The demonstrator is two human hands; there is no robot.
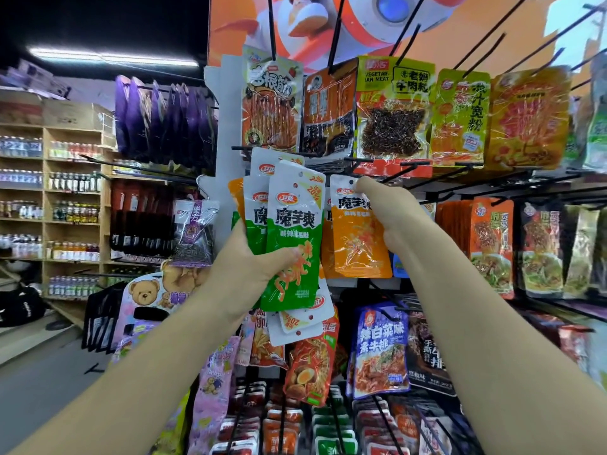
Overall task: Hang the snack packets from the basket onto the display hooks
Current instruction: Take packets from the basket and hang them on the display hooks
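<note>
Your left hand (259,257) is closed in a grip around a fan of green packets (292,238), kept upright as ready stock, while your right hand (391,211) pinches the top of an orange packet (358,234), lining its hole up with the display hook (361,165) just above.

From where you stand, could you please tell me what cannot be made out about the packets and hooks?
- Basket: outside the head view.
- Hook tip behind the orange packet: covered by the right hand and the packet's header, so whether it is threaded is unclear.
- Number of green packets in the left hand: they overlap.
- Small print: blurred.
</note>
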